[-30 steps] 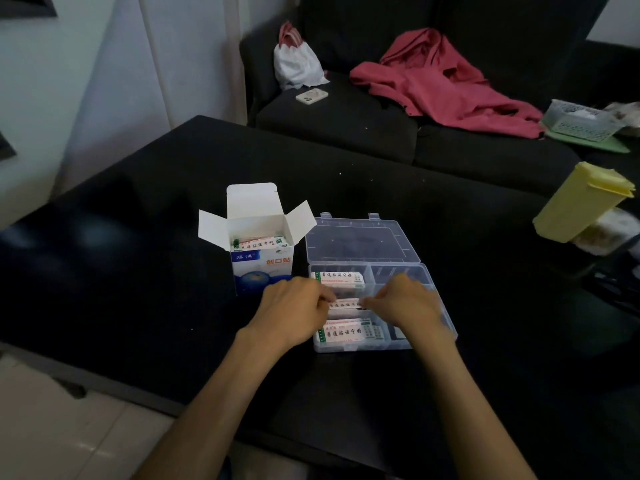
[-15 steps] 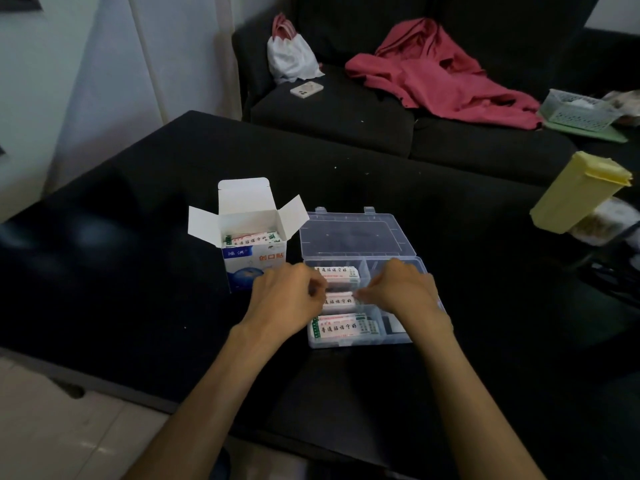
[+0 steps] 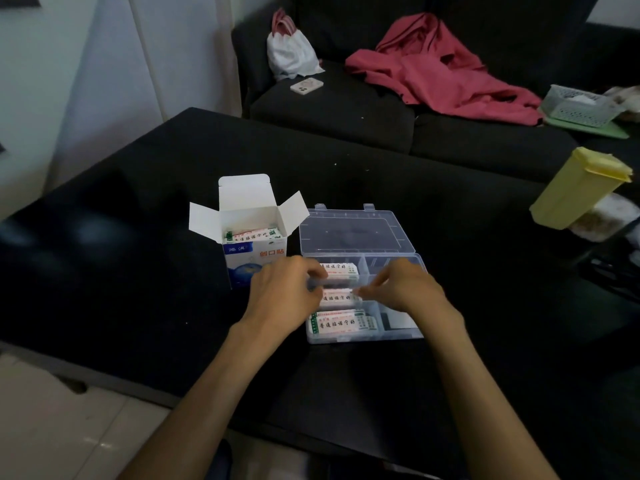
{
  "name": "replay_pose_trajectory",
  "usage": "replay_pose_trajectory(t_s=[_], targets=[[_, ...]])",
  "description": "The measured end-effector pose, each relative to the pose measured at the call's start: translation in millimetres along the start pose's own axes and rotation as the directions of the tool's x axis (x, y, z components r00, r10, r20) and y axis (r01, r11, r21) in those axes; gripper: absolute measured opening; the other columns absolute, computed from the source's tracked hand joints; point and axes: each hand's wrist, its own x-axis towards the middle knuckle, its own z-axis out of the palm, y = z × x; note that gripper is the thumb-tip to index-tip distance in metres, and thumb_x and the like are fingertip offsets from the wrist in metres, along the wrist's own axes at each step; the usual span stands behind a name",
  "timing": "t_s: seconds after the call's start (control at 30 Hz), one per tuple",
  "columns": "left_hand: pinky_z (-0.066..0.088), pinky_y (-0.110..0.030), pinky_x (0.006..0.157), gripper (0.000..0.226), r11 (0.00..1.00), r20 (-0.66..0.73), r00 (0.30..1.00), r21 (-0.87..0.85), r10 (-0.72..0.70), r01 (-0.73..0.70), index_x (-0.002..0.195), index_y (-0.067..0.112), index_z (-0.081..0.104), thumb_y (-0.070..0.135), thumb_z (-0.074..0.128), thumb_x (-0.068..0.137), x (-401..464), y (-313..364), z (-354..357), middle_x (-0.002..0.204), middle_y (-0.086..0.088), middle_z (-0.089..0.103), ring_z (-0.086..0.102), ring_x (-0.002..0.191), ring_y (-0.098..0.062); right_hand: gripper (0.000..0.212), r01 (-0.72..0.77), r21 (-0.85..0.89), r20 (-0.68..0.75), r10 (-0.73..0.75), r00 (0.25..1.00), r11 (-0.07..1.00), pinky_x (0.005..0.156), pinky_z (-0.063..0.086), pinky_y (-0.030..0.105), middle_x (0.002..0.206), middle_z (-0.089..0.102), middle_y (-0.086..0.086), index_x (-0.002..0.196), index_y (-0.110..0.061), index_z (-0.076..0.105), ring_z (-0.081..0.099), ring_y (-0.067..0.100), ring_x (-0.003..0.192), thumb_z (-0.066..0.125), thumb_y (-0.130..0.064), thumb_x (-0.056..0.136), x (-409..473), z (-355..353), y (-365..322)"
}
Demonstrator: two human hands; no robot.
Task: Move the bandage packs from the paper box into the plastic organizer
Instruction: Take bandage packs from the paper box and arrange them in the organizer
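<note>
Hands pinch one pack (image 3: 337,296) by its ends over the organizer's (image 3: 398,336) middle-left cell, left hand (image 3: 285,299) and right hand (image 3: 403,289); box (image 3: 254,258) open just beside, packs inside.

Paper box (image 3: 254,251) left of organizer (image 3: 398,261)

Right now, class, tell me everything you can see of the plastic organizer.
The organizer is a clear plastic case on the black table, right of the paper box. Its hinged lid lies open behind. Dividers split it into compartments; three on the left hold bandage packs. The left hand and right hand reach in.
</note>
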Motion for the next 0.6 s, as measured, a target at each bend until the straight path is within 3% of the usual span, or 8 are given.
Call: replay_pose_trajectory(t_s=[0.1,0.17,0.27,0.4,0.5,0.6], targets=[[0.048,-0.024,0.065,0.006,0.998,-0.051,0.996,-0.013,0.066,-0.067,0.089,0.033,0.071,0.032,0.067,0.085,-9,3,-11,0.071,0.017,0.059,0.052,0.064,0.000,0.020,0.051,0.003,-0.046,-0.051,0.998,0.999,0.069,0.050,0.030,0.075,0.057,-0.006,0.085,-0.026,0.065,0.056,0.010,0.073,0.071,-0.044,0.079,-26,-21,4],[0.047,-0.023,0.065,0.009,0.995,0.064,0.994,0.042,0.092,-0.095,0.091,0.034,0.072,0.037,0.064,0.087,-17,2,-15,0.065,0.017,0.054,0.051,0.061,0.000,0.018,0.077,-0.055,-0.052,-0.080,0.995,0.996,0.071,0.051,0.030,0.084,0.062,-0.005,0.090,-0.026,0.068,0.058,0.011,0.078,0.071,-0.041,0.080,-40,-26,3],[0.045,-0.022,0.068,0.019,0.976,0.178,0.980,0.184,0.087,-0.120,0.104,0.037,0.070,0.040,0.057,0.091,-27,-3,-15,0.085,0.013,0.066,0.057,0.075,-0.003,0.026,0.094,-0.164,-0.042,-0.102,0.994,0.982,0.070,0.047,0.029,0.089,0.061,-0.003,0.097,-0.021,0.066,0.057,0.013,0.079,0.067,-0.043,0.083,-47,-13,-1],[0.042,-0.025,0.069,0.023,0.971,0.173,0.980,0.202,0.095,-0.130,0.110,0.039,0.068,0.041,0.052,0.093,-28,-6,-13,0.095,0.011,0.068,0.060,0.089,-0.010,0.032,0.094,-0.200,-0.027,-0.101,0.995,0.975,0.086,0.049,0.037,0.105,0.065,0.004,0.102,-0.016,0.059,0.061,0.022,0.097,0.061,-0.043,0.086,-42,15,-3],[0.038,-0.026,0.067,0.023,0.967,0.195,0.973,0.197,0.123,-0.162,0.109,0.039,0.069,0.040,0.051,0.094,-25,-5,-10,0.098,0.009,0.068,0.060,0.091,-0.013,0.036,0.087,-0.148,0.035,-0.083,0.996,0.985,0.088,0.049,0.036,0.115,0.063,0.004,0.113,-0.019,0.061,0.059,0.021,0.103,0.064,-0.041,0.085,-38,16,-3],[0.037,-0.026,0.068,0.026,0.963,0.235,0.963,0.205,0.128,-0.178,0.112,0.036,0.068,0.043,0.051,0.094,-23,-5,-5,0.105,0.005,0.068,0.061,0.097,-0.016,0.031,0.082,-0.071,0.124,-0.073,0.990,0.994,0.090,0.045,0.034,0.123,0.060,0.003,0.111,-0.027,0.066,0.056,0.019,0.110,0.070,-0.035,0.082,-35,5,0]])
